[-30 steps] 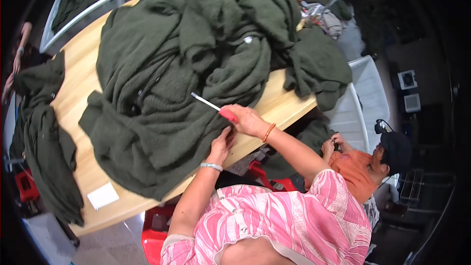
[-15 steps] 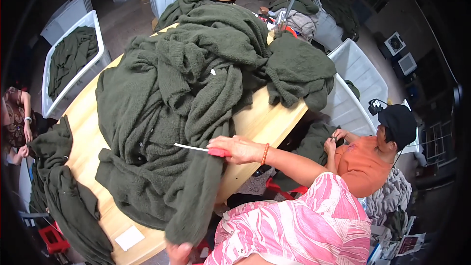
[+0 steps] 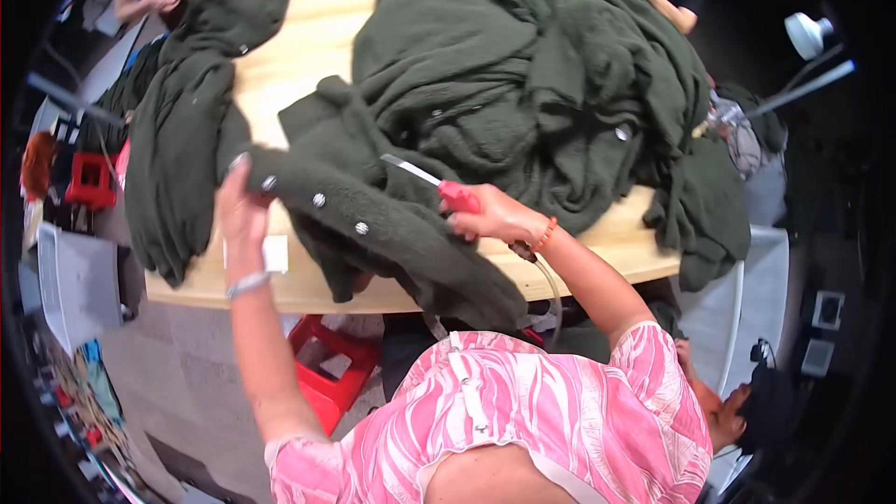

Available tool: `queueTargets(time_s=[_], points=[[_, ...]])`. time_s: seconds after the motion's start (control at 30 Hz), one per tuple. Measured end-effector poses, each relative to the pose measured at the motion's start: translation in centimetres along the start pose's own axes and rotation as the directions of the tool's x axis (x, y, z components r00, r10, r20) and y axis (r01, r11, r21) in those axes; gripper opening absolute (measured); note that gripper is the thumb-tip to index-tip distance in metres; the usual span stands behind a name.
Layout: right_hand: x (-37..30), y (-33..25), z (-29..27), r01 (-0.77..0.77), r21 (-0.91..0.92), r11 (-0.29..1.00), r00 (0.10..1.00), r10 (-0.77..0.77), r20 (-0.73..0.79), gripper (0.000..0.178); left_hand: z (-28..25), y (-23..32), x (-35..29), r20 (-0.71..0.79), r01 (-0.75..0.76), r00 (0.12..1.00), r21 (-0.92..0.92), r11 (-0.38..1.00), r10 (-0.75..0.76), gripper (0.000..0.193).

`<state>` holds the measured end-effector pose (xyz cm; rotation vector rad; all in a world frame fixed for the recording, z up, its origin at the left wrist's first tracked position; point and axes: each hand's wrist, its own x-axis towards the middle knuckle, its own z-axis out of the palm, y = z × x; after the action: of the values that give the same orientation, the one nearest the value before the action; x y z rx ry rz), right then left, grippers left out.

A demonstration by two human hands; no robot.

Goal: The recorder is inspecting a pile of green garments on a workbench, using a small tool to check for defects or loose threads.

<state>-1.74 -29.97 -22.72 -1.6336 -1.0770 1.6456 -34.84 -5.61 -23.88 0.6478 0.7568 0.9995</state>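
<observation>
Green garment [image 3: 392,233] left, tool [image 3: 459,197] right in closed hands [image 3: 245,219] [image 3: 502,215], wooden table [image 3: 313,37] by red stool [image 3: 347,394]

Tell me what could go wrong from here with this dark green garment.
The red-handled tool in the right hand has its tip over dark green cloth, which it might snag. The held garment reaches past the near edge of the table and could slip down if the left hand lets go. The white card beside the left wrist might get brushed aside.
</observation>
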Motion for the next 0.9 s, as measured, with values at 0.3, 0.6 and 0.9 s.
queueTargets(time_s=[0.3,0.6,0.9], points=[[0.9,3.0,1.9,-0.04,-0.613,0.789,0.912,-0.223,-0.346,0.04,-0.3,-17.5,-6.0,0.335,-0.325,0.831,0.94,-0.101,0.444,0.067],[-0.5,-1.2,7.8,0.016,-0.781,0.624,0.992,-0.108,-0.066,0.033,-2.2,-18.4,-3.7,0.386,-0.326,0.887,0.912,-0.25,0.253,0.086],[4.6,-1.6,9.5,0.038,-0.819,0.572,0.986,-0.153,-0.061,0.032,-3.6,-19.6,-3.4,0.342,-0.336,0.885,0.939,-0.075,0.316,0.107]])
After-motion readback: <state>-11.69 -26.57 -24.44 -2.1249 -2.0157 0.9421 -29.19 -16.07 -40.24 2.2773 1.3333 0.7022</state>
